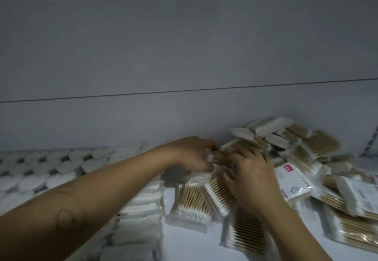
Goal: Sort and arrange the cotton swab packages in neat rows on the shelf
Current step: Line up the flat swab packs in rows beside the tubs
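**Two hands on one swab pack, mid-shelf**

Just right of the frame's centre, the left hand (194, 154) curls thumb and fingers round the white cotton end of a clear crinkly plastic pack of wooden-stick cotton swabs (217, 156). The right hand (252, 179) meets it from the other side, bent fingers closed over the same pack's tan sticks; motion blur softens the fingertips. The pack is lifted slightly above the matte white shelf board (184, 244).

Across the left of the frame, neat overlapping rows of standing swab packs (61, 168) show only puffy white tips, like scales. In the right of the frame slumps a loose heap of glossy swab packs (306, 148), sticks pointing every way. One flat pack (192, 201) lies alone below the hands, and a pack with a pink-and-white printed label (290, 183) lies beside the right wrist. A smooth grey back panel (184, 56) fills the upper frame
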Motion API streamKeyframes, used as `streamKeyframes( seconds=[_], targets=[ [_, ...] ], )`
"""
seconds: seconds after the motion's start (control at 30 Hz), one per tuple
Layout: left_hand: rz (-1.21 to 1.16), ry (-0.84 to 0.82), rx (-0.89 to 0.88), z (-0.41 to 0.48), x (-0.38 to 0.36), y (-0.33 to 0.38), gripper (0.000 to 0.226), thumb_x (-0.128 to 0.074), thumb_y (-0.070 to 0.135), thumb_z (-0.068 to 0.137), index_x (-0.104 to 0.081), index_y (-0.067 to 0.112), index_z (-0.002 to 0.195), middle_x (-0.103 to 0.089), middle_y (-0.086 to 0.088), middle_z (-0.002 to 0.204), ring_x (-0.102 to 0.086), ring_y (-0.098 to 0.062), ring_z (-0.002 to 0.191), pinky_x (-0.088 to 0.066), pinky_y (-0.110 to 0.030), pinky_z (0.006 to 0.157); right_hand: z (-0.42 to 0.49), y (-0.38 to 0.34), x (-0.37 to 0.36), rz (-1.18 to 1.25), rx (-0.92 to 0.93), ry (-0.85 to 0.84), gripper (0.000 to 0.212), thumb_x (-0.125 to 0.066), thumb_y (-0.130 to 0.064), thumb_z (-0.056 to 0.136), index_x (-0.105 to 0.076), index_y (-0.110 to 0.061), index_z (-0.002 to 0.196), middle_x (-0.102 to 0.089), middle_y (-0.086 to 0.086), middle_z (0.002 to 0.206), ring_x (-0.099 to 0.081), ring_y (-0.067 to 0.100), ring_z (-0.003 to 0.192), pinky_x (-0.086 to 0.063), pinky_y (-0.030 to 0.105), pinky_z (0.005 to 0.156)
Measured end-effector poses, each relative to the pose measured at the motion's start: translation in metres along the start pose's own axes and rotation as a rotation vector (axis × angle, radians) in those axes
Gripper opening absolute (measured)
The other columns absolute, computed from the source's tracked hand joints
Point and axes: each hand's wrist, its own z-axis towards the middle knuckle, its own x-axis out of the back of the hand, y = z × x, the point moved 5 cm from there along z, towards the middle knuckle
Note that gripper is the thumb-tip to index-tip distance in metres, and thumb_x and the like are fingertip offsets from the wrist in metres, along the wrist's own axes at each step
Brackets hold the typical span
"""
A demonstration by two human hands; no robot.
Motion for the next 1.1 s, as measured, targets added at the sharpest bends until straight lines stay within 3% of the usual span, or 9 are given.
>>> streamKeyframes(
  seconds=[0.2,0.3,0.37,0.57,0.7,0.83,0.97,1.03,1.1],
  targets=[
    [-0.129,0.057,-0.067,-0.004,0.015,-0.019,0.042,-0.059,0.050,0.089,-0.058,0.030,0.126,-0.047,0.026,0.084,-0.053,0.002,0.077,-0.037,0.002,0.064,0.006,-0.005,0.007,0.031,-0.064,0.043,0.023,-0.065,-0.043,0.076,-0.064,-0.032,0.097,-0.065,-0.009,0.108,-0.051,0.019,0.112,-0.031,0.036,0.093],
    [-0.085,0.187,-0.159,0.000,0.033,-0.025,0.037,-0.054,0.048,0.094,-0.063,0.013,0.105,-0.058,0.007,0.089,-0.049,-0.017,0.099,-0.031,-0.008,0.075,0.010,-0.005,0.011,0.033,-0.069,0.052,0.029,-0.064,-0.044,0.078,-0.061,-0.034,0.105,-0.065,-0.008,0.112,-0.054,0.020,0.111,-0.029,0.035,0.095],
    [-0.148,0.236,-0.118,0.003,0.048,-0.032,0.037,-0.053,0.042,0.096,-0.062,0.006,0.094,-0.057,-0.009,0.093,-0.050,-0.022,0.095,-0.030,-0.017,0.069,0.015,-0.004,0.015,0.054,-0.070,0.066,0.041,-0.065,-0.045,0.080,-0.059,-0.029,0.118,-0.063,-0.003,0.117,-0.056,0.023,0.111,-0.035,0.037,0.096],
    [-0.146,0.341,-0.066,-0.002,0.075,-0.057,0.028,-0.055,0.043,0.094,-0.057,0.017,0.086,-0.063,0.002,0.082,-0.059,-0.010,0.070,-0.043,-0.013,0.054,0.033,-0.025,0.024,0.287,-0.052,0.150,0.054,-0.070,-0.037,0.081,-0.052,-0.023,0.130,-0.057,-0.003,0.121,-0.061,0.019,0.100,-0.047,0.030,0.075],
    [-0.140,0.384,-0.042,-0.009,0.074,-0.068,0.023,-0.067,0.037,0.088,-0.052,0.020,0.084,-0.054,0.006,0.076,-0.051,-0.013,0.069,-0.037,-0.015,0.057,0.037,-0.056,-0.002,0.126,0.038,0.039,0.049,-0.063,-0.049,0.083,-0.055,-0.024,0.124,-0.056,-0.002,0.122,-0.056,0.021,0.108,-0.040,0.030,0.089],
    [-0.727,0.359,0.017,-0.021,0.073,-0.086,0.017,-0.069,0.018,0.088,-0.055,0.010,0.082,-0.066,-0.007,0.078,-0.065,-0.020,0.072,-0.054,-0.029,0.061,0.039,-0.045,0.000,0.545,-0.144,0.155,0.073,-0.066,-0.049,0.081,-0.035,-0.025,0.143,-0.048,-0.013,0.122,-0.060,0.007,0.091,-0.048,0.027,0.075],
    [-1.085,0.167,-0.043,-0.028,0.059,-0.079,0.012,-0.064,0.001,0.088,-0.053,0.004,0.094,-0.068,-0.015,0.097,-0.069,-0.032,0.091,-0.059,-0.043,0.075,0.039,-0.044,-0.004,0.801,-0.237,0.197,0.042,-0.065,-0.038,0.086,-0.053,-0.025,0.123,-0.061,-0.018,0.099,-0.062,-0.006,0.080,-0.047,0.011,0.066],
    [-0.975,0.100,-0.035,-0.027,0.053,-0.074,0.015,-0.064,0.002,0.089,-0.053,0.006,0.098,-0.066,-0.012,0.103,-0.066,-0.028,0.097,-0.057,-0.045,0.083,0.040,-0.048,-0.007,0.749,-0.205,0.203,0.026,-0.066,-0.023,0.087,-0.058,-0.020,0.112,-0.066,-0.007,0.093,-0.064,0.011,0.084,-0.045,0.022,0.069],
    [-0.566,0.137,-0.025,-0.027,0.059,-0.076,0.032,-0.072,0.017,0.085,-0.052,0.015,0.111,-0.061,-0.003,0.114,-0.062,-0.021,0.103,-0.054,-0.038,0.090,0.044,-0.048,-0.008,0.650,-0.161,0.180,0.024,-0.065,-0.015,0.086,-0.061,-0.018,0.109,-0.064,-0.003,0.093,-0.060,0.019,0.087,-0.034,0.020,0.066]
  ],
)
